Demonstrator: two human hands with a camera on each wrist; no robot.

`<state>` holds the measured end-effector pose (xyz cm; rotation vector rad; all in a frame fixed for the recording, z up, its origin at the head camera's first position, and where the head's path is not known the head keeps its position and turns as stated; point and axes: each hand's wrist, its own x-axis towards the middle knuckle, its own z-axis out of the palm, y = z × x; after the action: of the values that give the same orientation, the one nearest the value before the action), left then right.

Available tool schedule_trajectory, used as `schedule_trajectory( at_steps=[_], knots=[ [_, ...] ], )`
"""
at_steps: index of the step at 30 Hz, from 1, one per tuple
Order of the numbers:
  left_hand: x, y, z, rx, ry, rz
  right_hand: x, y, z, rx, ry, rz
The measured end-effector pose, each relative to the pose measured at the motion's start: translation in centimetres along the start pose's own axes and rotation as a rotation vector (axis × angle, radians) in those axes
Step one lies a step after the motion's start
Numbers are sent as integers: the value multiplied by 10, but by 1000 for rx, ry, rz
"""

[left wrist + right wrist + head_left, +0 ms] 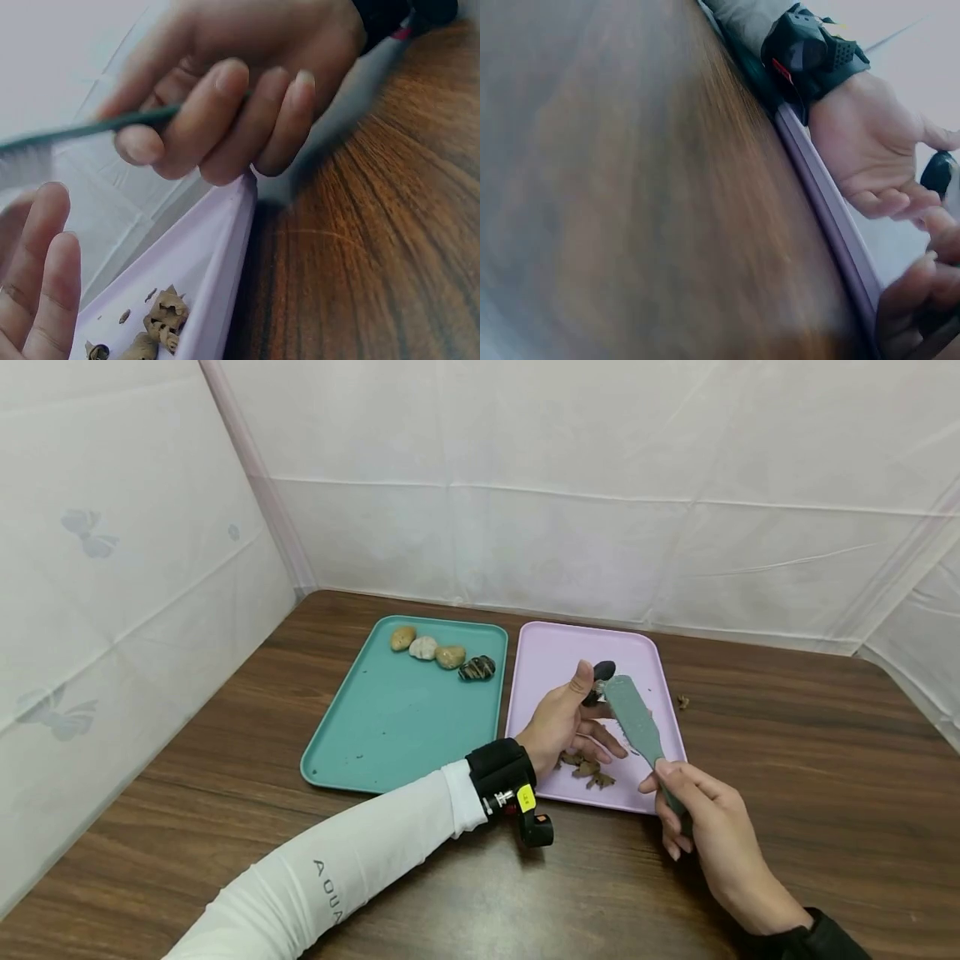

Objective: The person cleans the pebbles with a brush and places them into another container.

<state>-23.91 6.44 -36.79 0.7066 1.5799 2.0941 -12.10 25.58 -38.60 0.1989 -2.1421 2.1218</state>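
My right hand (pixel 712 827) grips the handle of a grey-green brush (pixel 633 714), tilted over the lilac tray (pixel 547 652). Pale bristles (pixel 26 166) show under its head in the left wrist view. My left hand (pixel 562 722) is over that tray near the brush head, thumb raised and fingers loosely extended. Just past its thumb is a smooth black stone (pixel 604 670); another dark piece (pixel 592 697) is partly hidden by the brush and hand. Whether the left fingers touch either piece is unclear. Dry brown leaf bits (pixel 588 770) lie below the left fingers.
A teal tray (pixel 397 727) on the left bears a tan stone (pixel 402 638), a white stone (pixel 423 648), an olive-tan stone (pixel 450 657) and a dark striped stone (pixel 477 668). A brown crumb (pixel 682 702) lies on the wooden table (pixel 787 760). White sheeting (pixel 525 527) surrounds the back.
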Motion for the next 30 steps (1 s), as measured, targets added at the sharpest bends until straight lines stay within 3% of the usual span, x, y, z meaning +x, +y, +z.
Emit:
schedule_trajectory(
  at_steps=[3,8,14,21,25,30],
  knots=[
    [-1,0,0,-7,8,-7,0,0,0,22,39,-17],
    [0,-1,-1,1,5,1,-1,0,1,15,11,-33],
    [0,-1,0,8,-17,1,-1,0,1,28,47,-50],
    [0,0,0,5,-8,-5,-1,0,4,20,63,-25],
    [0,0,0,10,-12,-1,-1,-1,5,0,27,-19],
    [-1,0,0,-1,-6,-7,-1,-2,5,-17,67,-16]
  ],
)
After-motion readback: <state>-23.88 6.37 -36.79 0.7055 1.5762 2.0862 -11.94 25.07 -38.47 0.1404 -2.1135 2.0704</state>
